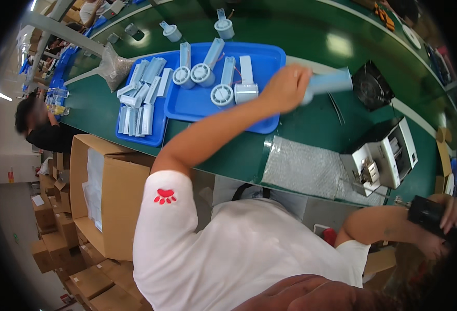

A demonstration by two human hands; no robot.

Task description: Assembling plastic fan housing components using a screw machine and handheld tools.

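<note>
The left hand (285, 88) is closed in a full fist round one end of a pale blue fan handle (331, 82). It holds the piece level in the air, just past the right edge of the blue tray (270, 57). More pale blue fan parts (222, 96) lie in that tray to the hand's left, round heads and handles together.

The right hand (444, 217) is low and well off to the right, near the body, with its fingers wrapped over a black tool (424, 211) (possibly a powered driver, though too much is hidden to be sure).

Between the hands sit a sheet of bubble wrap (301, 168) and a white and grey machine (389, 153). A black square fan (371, 85) lies just beyond the held handle.

The step in hand looks like fetching one piece from the tray. Piece and tool are well apart, so the next move calls for bringing the handle in towards the right hand, firmly held and turned so its working face meets the tool's tip.
</note>
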